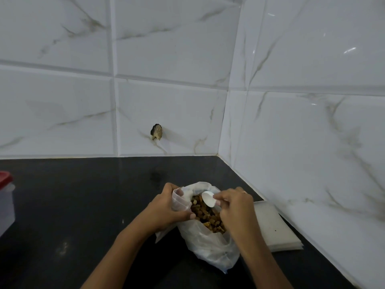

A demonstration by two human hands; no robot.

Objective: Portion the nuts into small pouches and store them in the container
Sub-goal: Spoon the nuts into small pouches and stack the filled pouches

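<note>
A large clear plastic bag (210,247) lies open on the black counter, filled with brown nuts (208,215). My left hand (164,207) grips a small clear pouch (179,200) held open at the bag's left rim. My right hand (235,207) pinches a white plastic spoon (208,199), whose bowl hovers just above the nuts, beside the pouch's mouth. The spoon's bowl looks empty. A clear container with a red lid (5,201) stands at the far left edge, only partly in view.
A stack of flat clear pouches (275,228) lies on the black counter (83,205) to the right, against the tiled side wall. White marble tiles form a corner behind; a chipped hole (156,132) marks the back wall.
</note>
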